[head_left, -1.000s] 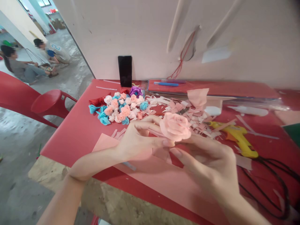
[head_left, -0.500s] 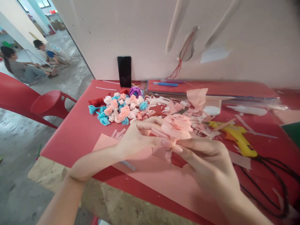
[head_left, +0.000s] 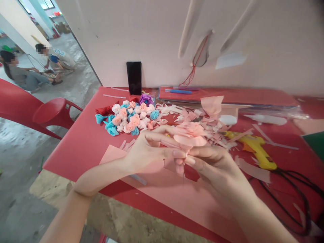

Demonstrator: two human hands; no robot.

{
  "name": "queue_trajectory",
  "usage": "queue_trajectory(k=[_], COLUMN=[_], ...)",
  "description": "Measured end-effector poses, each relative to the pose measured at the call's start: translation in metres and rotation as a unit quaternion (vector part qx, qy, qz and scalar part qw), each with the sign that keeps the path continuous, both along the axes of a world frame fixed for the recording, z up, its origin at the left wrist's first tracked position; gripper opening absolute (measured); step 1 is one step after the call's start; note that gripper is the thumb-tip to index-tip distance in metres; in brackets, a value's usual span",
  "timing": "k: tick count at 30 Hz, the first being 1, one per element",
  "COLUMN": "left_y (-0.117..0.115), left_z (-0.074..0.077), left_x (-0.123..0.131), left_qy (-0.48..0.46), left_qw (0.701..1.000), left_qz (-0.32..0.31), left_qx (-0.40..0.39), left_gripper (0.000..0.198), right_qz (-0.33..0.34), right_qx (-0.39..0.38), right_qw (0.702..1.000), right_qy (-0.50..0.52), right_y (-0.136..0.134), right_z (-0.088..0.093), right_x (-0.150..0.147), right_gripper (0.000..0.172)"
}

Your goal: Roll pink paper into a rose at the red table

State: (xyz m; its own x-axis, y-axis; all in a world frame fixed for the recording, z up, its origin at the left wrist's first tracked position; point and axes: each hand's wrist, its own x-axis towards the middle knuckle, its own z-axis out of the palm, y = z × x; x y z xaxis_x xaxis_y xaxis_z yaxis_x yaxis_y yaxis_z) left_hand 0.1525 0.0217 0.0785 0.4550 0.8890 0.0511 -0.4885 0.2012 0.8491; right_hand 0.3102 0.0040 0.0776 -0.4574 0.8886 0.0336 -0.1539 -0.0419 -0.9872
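Note:
A pink paper rose (head_left: 190, 137) is held above the table between my two hands. My left hand (head_left: 154, 148) pinches its base from the left, thumb and fingers pressed together. From the other side, my right hand (head_left: 217, 165) grips the same base with thumb and forefinger. The wide petals face up and away from me; a thin stem seems to hang below the fingers. Beneath the hands lies a large sheet of pink paper (head_left: 174, 195). Just behind the rose are scattered pink and white paper scraps (head_left: 192, 116).
A pile of small pink, white and blue paper flowers (head_left: 129, 116) lies left of centre, near an upright phone (head_left: 134, 78). On the right rests a yellow glue gun (head_left: 258, 148) with a black cord (head_left: 301, 192). A red chair (head_left: 54, 111) stands left; two people sit on the floor beyond.
The rose has tilted and turned in my fingers, so the underside of an outer petal now shows. Both hands keep nearly the same place.

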Motion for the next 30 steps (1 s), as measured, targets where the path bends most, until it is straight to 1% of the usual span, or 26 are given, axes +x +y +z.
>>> queue_trajectory(k=[2, 4, 6, 8, 10, 14, 18, 21, 24, 27, 28, 30], left_y=[0.0013, 0.0020, 0.0021, 0.0019, 0.0018, 0.0021, 0.0029, 0.0027, 0.0013, 0.0001, 0.0002, 0.0015], left_z=[-0.0021, -0.0035, -0.0042, -0.0041, -0.0038, -0.0033, -0.0029, -0.0022, -0.0021, -0.0037, -0.0046, -0.0071], left_x=[-0.0004, 0.0003, 0.0018, 0.0030, 0.0034, 0.0022, 0.0004, -0.0008, -0.0007, -0.0001, -0.0003, -0.0012], left_qy=[0.021, 0.025, 0.016, 0.007, 0.016, 0.037, 0.052, 0.063, 0.038, -0.024, -0.039, -0.037], left_qw=[0.998, 0.996, 0.996, 0.997, 0.998, 0.998, 0.997, 0.997, 0.999, 0.999, 0.999, 0.998], left_qz=[0.048, 0.084, 0.086, 0.073, 0.066, 0.050, 0.047, 0.038, 0.005, -0.030, -0.029, 0.003], left_qx=[0.027, 0.035, 0.023, 0.007, 0.001, -0.005, 0.011, 0.034, 0.032, 0.011, 0.014, 0.046], left_gripper=[0.008, 0.012, 0.013, 0.015, 0.015, 0.015, 0.016, 0.012, 0.007, 0.009, 0.010, 0.015], right_qz=[-0.044, -0.085, -0.113, -0.130, -0.136, -0.134, -0.115, -0.090, -0.076, -0.053, -0.049, -0.067], right_qx=[0.051, 0.125, 0.190, 0.226, 0.231, 0.219, 0.186, 0.153, 0.137, 0.147, 0.152, 0.176], right_qw=[0.997, 0.985, 0.969, 0.956, 0.952, 0.955, 0.970, 0.982, 0.985, 0.986, 0.985, 0.978], right_qy=[-0.044, -0.081, -0.114, -0.136, -0.144, -0.145, -0.105, -0.071, -0.067, -0.066, -0.071, -0.089], right_y=[-0.0009, -0.0026, -0.0048, -0.0070, -0.0086, -0.0090, -0.0073, -0.0067, -0.0063, -0.0051, -0.0046, -0.0040], right_z=[0.0015, 0.0024, 0.0025, 0.0022, 0.0018, 0.0011, 0.0004, 0.0015, 0.0041, 0.0060, 0.0062, 0.0059], right_x=[-0.0005, -0.0012, -0.0020, -0.0030, -0.0041, -0.0053, -0.0045, -0.0034, -0.0026, -0.0023, -0.0024, -0.0030], right_gripper=[0.010, 0.003, 0.008, 0.009, 0.010, 0.017, 0.015, 0.019, 0.021, 0.018, 0.018, 0.020])
